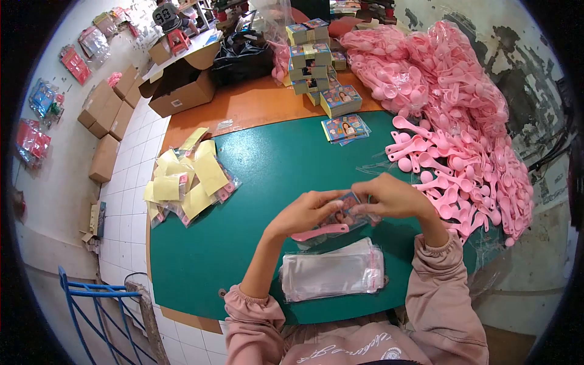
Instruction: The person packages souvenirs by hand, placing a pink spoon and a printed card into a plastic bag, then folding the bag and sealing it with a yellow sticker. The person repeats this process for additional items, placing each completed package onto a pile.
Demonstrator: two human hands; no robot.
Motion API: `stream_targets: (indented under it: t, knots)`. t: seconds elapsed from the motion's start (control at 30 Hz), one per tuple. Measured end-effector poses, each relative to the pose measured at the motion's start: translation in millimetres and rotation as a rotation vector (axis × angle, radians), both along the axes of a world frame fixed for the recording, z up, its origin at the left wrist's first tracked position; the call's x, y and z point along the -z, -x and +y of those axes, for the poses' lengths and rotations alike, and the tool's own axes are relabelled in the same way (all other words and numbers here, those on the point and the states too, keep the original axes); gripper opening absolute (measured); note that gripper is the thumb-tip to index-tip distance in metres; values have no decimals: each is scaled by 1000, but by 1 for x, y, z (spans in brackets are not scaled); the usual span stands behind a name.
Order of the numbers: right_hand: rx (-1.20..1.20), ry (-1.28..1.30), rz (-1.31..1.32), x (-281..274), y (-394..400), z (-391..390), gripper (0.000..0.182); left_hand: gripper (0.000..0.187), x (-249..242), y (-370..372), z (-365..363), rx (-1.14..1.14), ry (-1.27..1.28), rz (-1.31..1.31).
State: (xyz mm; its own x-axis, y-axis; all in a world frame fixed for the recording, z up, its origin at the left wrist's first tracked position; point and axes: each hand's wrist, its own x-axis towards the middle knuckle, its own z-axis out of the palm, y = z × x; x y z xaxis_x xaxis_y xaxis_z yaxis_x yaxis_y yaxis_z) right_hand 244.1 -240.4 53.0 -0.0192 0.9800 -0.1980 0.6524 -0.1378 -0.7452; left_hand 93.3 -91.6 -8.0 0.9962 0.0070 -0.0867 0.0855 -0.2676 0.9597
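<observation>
Lying nearest on the green desk [255, 158]: stack of clear plastic sleeves [331, 272], flaps to the right. Just past it, left hand [310, 212] and right hand [390, 196] work close together over the desk, both nearly closed, thumbs against fingers, pinching a clear bag [364, 226] with a printed card [351, 201]. Can't tell which layer the right fingertips grip. Pink spoon [322, 232] along the bag's near edge; inside or against it, can't tell. Loose pink spoons [453, 176] heaped to the right; packs with pale yellow backs [198, 176] piled loosely to the left. Further out, a few loose cards [345, 128], then banded card stacks [310, 58] beside bulging bags of pink spoons [395, 67]. Far left of those: open cardboard box [182, 92], black plastic bag [243, 56]. Beyond, a person [166, 16] on a red stool [178, 40].
</observation>
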Motion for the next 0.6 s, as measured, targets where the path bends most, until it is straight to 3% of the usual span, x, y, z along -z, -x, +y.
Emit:
stream_targets:
  t: [0.03,0.1,0.17,0.2,0.3,0.37,0.43,0.53,0.6]
  knots:
    - [2,-1,0,9,-2,1,17,39,-1,0,-5,-36,-36,-24]
    - [-98,-356,-183,27,-4,3,20,49,-9,2,-9,-46,-115,9]
    - [-18,-251,-34,27,-1,1,21,59,-21,2,-11,-62,-217,218]
    - [60,-149,114,26,1,1,22,59,-21,4,-8,-64,-220,215]
    - [238,-173,294,53,-9,-6,23,64,-12,17,14,-13,-166,197]
    - [349,-193,343,54,-8,-8,22,63,6,24,35,27,195,46]
    - [464,-214,387,54,-9,-11,22,61,17,27,37,-63,232,28]
    - [540,-109,737,58,5,-12,19,54,21,32,32,-262,321,41]
    - [519,-109,710,66,3,-14,18,48,13,31,24,-338,311,77]
